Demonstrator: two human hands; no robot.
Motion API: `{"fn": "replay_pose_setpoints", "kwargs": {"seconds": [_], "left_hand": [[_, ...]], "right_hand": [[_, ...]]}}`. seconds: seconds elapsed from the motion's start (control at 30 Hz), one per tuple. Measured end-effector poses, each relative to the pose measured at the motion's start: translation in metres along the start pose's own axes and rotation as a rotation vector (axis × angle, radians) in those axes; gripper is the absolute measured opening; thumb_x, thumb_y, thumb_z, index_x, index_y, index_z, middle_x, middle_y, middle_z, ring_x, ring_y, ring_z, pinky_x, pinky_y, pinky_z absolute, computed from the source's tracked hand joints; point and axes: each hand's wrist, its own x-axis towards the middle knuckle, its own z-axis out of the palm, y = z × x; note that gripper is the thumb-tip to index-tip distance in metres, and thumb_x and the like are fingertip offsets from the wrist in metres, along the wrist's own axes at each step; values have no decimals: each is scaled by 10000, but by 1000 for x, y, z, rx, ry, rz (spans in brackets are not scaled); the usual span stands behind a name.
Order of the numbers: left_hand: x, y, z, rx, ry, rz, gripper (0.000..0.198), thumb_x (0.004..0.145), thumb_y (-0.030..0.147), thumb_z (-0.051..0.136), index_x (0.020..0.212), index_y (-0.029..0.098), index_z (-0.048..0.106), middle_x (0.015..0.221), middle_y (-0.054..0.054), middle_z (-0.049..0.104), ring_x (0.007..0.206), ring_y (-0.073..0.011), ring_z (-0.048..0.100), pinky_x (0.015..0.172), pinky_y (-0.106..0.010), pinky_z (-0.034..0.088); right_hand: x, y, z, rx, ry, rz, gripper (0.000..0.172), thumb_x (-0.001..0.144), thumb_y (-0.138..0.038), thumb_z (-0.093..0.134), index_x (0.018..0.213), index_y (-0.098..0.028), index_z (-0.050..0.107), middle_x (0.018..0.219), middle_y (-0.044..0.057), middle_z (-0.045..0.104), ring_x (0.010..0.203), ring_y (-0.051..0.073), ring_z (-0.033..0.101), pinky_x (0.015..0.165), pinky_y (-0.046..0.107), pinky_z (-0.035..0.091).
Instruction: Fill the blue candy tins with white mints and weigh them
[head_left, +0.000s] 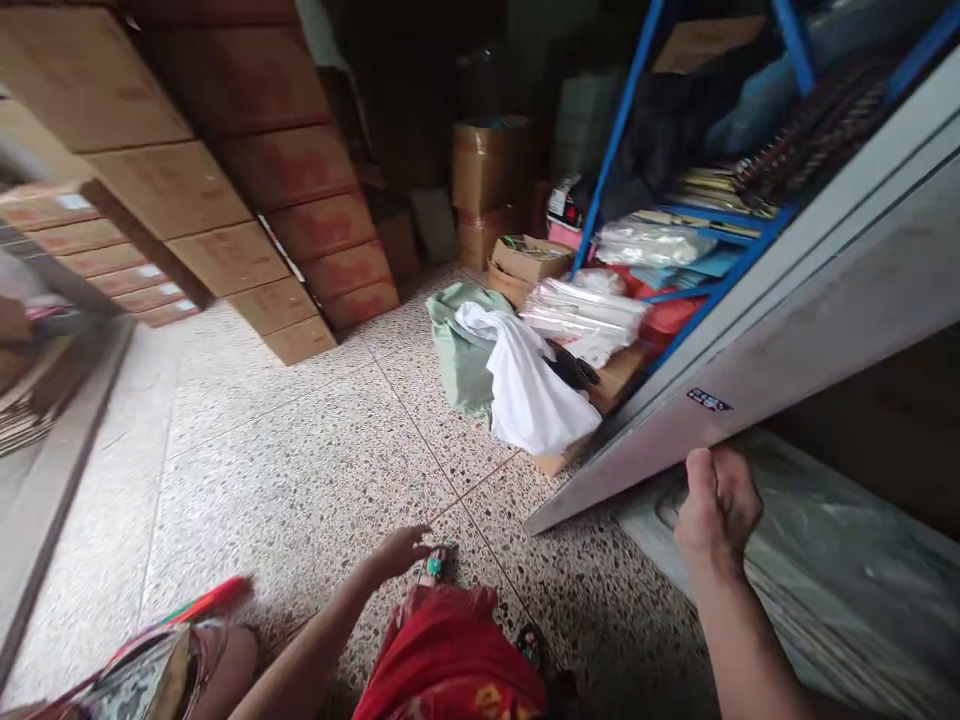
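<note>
My right hand [716, 500] is curled at the lower edge of a grey metal cabinet door [787, 340], thumb up, fingers closed against it. My left hand [401, 550] hangs low over the speckled floor [300, 470] with fingers loosely spread, holding nothing, just above a sandalled foot [435, 565]. Red cloth [450, 660] covers my lap below. A grey-green patterned sheet [825, 560] lies on the floor under the door.
Stacked cardboard boxes [247, 180] line the left and back. A blue shelf rack [712, 230] holds packets and books. White and green cloths [517, 380] lie on boxes beside plastic-wrapped packs [585, 310]. A plastic bag [150, 670] sits at the lower left.
</note>
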Motion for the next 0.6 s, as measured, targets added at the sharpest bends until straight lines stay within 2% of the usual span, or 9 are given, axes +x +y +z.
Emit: {"fn": "replay_pose_setpoints", "kwargs": {"seconds": [0.07,0.13,0.2,0.27,0.37,0.43,0.53,0.6], "left_hand": [[-18,23,18,-97,49,-13,472,840,315,496,1301,225,540,1155,-43,678,996,-184,632,875,-269,442],[-34,50,23,-232,125,-17,510,838,316,500,1335,200,505,1090,-53,694,916,-175,635,819,-266,452],[-50,78,13,-382,221,3,538,834,313,509,1351,170,480,957,-54,705,810,-167,620,757,-276,458],[-69,107,-5,-496,334,69,539,833,334,526,1344,170,482,893,-51,686,772,-165,595,742,-292,463],[-99,147,-32,-641,507,240,581,844,431,546,1367,198,447,1094,-104,620,969,-211,574,833,-358,470],[-118,171,-43,-701,612,378,648,840,489,551,1409,229,381,1234,-131,541,1104,-251,523,902,-423,453],[-143,195,-45,-732,804,568,775,791,516,614,1438,228,299,1290,-144,489,1172,-278,475,983,-493,403],[-162,203,-40,-769,924,640,837,758,513,653,1442,233,261,1293,-137,479,1183,-285,466,1013,-514,381]], "right_hand": [[1,-6,-8,-21,-73,-21,454,742,-595,469,859,-169,575,855,93,613,860,270,578,802,428,431],[1,-8,-15,-73,-151,-34,452,738,-598,417,832,-181,565,841,108,614,877,302,581,814,456,418],[-1,-7,-20,-150,-227,-28,453,732,-605,377,816,-197,556,827,115,610,887,336,575,817,485,402],[-9,-5,-23,-212,-294,-21,466,728,-620,347,809,-210,554,838,120,609,871,353,565,792,498,390],[-35,-11,-28,-223,-389,-7,486,751,-629,339,833,-203,558,834,112,602,831,336,553,745,469,391],[-62,-23,-31,-158,-448,8,511,791,-628,356,920,-178,561,779,85,588,801,301,555,732,432,403],[-106,-43,-36,33,-513,-9,596,829,-658,369,1078,-139,522,704,38,562,720,247,562,709,385,428],[-132,-52,-38,176,-561,-85,642,798,-712,400,1057,-138,523,730,44,576,641,219,562,652,366,445]]}}
